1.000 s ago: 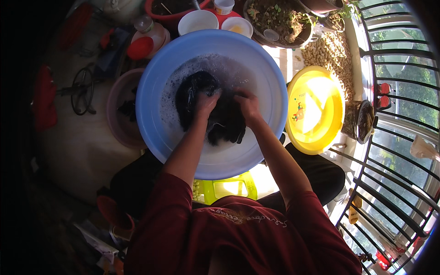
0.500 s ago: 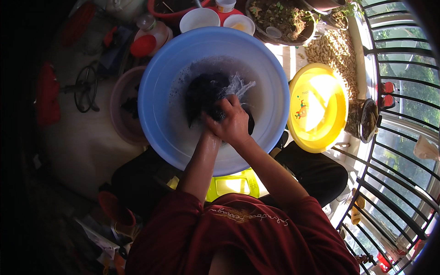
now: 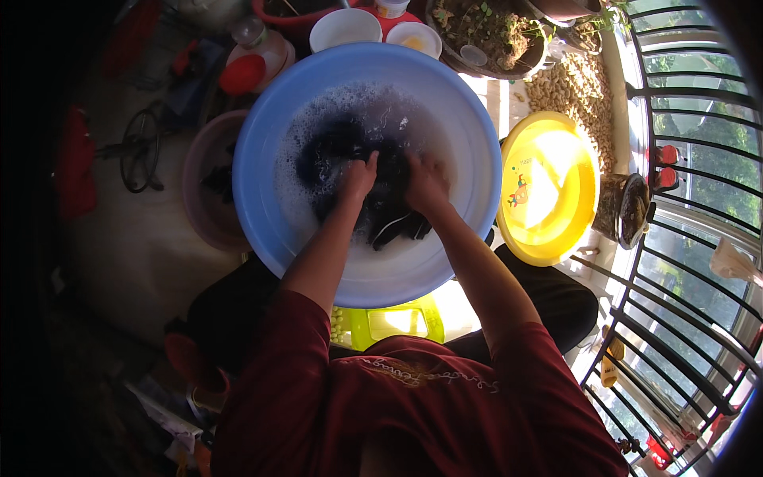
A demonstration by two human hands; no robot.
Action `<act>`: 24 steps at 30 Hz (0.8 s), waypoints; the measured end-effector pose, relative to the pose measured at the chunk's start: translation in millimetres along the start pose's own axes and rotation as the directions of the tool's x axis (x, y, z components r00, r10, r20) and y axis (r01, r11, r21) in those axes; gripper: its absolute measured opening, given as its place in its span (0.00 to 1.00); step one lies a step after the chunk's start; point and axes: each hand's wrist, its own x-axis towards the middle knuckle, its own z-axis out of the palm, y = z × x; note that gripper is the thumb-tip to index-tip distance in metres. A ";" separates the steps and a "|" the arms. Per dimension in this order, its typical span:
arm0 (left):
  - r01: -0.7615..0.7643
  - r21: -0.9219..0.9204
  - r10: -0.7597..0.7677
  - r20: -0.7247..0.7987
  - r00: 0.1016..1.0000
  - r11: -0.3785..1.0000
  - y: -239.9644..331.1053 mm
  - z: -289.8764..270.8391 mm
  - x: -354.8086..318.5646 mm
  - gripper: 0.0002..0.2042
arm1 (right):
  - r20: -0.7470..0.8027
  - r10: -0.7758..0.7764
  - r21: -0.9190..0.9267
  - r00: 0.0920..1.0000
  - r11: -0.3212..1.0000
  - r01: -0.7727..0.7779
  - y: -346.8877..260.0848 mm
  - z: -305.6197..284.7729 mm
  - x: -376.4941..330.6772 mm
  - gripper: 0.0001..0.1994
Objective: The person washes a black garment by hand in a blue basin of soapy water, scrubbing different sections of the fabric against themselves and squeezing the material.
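Soaked black fabric bundle (image 3: 389, 191) has spread since half a second ago; lies in round blue plastic basin (image 3: 256, 159). Bare left hand (image 3: 359, 176) and right hand (image 3: 427, 184) on it, now apart; fingertips hidden, I cannot tell grip. Kneading low should limit splashing.

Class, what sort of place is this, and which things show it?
Probably a sunlit home balcony: barred windows line the right side, potted plants stand at the top, and a blue basin suggests a home.
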 end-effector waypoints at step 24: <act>0.192 -0.907 0.036 0.193 0.981 -0.374 42.1 -25.1 -83.4 0.13 | -0.197 0.168 0.620 0.966 0.784 -0.010 -51.9 -51.5 -32.4 0.26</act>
